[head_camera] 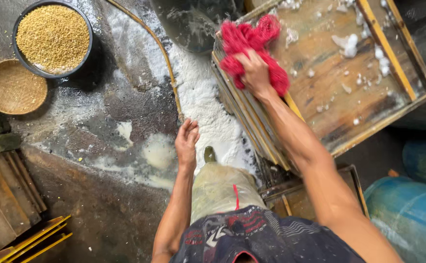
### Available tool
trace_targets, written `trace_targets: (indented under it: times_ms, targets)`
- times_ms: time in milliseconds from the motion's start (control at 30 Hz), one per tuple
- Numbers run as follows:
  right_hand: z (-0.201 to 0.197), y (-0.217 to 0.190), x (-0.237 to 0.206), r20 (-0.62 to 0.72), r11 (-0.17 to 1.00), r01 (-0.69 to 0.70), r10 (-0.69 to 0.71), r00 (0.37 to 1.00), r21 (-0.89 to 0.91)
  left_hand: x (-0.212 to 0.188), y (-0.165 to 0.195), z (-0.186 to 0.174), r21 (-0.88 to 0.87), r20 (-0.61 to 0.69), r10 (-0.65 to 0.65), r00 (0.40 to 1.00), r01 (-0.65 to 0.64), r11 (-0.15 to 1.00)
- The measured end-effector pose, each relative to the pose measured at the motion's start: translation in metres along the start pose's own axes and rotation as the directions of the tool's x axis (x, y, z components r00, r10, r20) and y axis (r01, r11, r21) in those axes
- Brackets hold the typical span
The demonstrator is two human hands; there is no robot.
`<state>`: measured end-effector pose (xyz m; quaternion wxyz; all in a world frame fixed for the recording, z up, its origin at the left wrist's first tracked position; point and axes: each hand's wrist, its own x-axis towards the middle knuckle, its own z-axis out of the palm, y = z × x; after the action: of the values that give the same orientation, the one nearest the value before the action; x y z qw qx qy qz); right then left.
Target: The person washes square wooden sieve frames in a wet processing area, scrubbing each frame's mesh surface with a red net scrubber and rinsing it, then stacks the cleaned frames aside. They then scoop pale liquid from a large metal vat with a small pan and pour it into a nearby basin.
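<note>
My right hand grips a bunched red mesh scrubber and presses it on the near corner of a wet wooden tray with yellow edging. White crumbs and lumps are scattered over the tray's boards. My left hand hangs free over the wet floor, fingers loosely together, holding nothing. Below it are my leg in pale trousers and a boot toe.
A dark bowl of yellow grain and a woven basket sit at top left. A hose crosses the floor with white residue. Stacked wooden trays lie at left, blue drums at right, another frame under my arm.
</note>
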<state>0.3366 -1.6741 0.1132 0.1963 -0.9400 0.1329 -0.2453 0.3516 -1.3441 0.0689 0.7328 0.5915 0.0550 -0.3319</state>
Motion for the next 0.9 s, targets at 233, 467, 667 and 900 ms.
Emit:
trace_targets:
  times_ms: [233,467,667,900]
  targets:
    - [-0.169,-0.018,-0.180,0.182,0.767,-0.599,0.570,0.801,0.232,0.024,-0.014,-0.014,0.069,0.095,-0.049,0.994,0.042,0.997]
    - [-0.197,-0.050,-0.252,-0.055,0.797,-0.482,0.498,0.865,-0.365,0.015,-0.013,-0.076,0.156,-0.151,-0.167,0.974,0.191,0.969]
    - [-0.098,0.031,-0.202,0.092,0.804,-0.414,0.494,0.864,-0.426,0.005,0.002,-0.073,0.195,-0.268,-0.095,0.959,0.150,0.969]
    - [-0.009,0.055,0.026,0.045,0.913,-0.332,0.352,0.935,-0.236,0.056,-0.012,0.104,0.218,0.150,0.264,0.953,-0.293,0.931]
